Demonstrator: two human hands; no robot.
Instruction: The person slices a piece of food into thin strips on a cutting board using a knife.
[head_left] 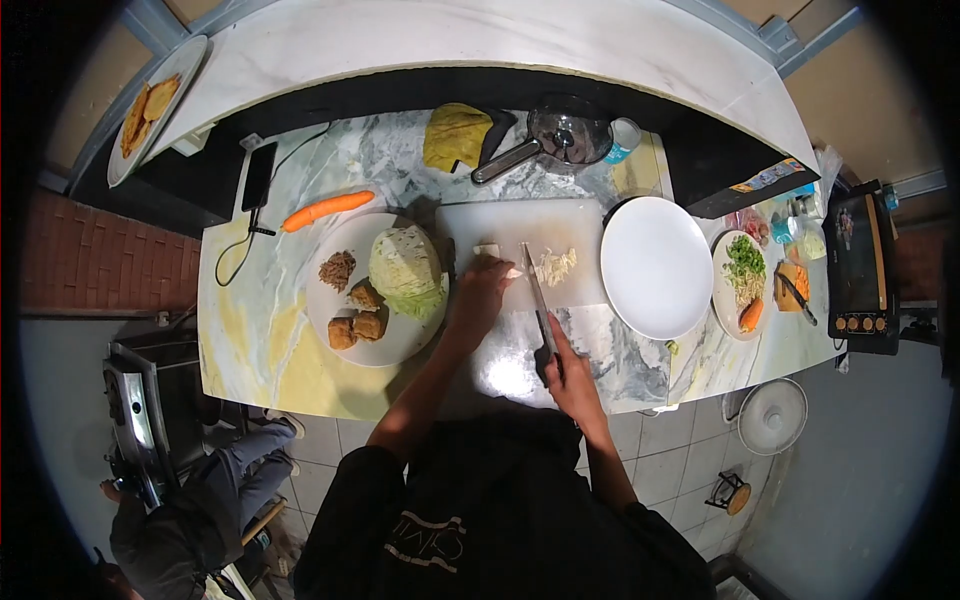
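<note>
My right hand (570, 376) is closed around the handle of a kitchen knife (535, 282), its blade pointing away from me over a white cutting board (570, 215). Curled on the board's left part, my left hand (481, 292) presses down a pale piece of food (513, 271) beside the blade; its kind is unclear, and fingers partly cover it. Another pale piece (487, 249) lies just beyond those fingers. Right of the blade is a small heap of pale chopped strips (556, 266).
Left stands a plate (400, 345) with half a cabbage (405, 265), brown fried chunks and minced food. A carrot (328, 209) and phone (260, 177) lie behind. Right are an empty white plate (657, 268) and a vegetable plate (728, 317). A saucepan (568, 135) stands behind; another person (190, 520) sits lower left.
</note>
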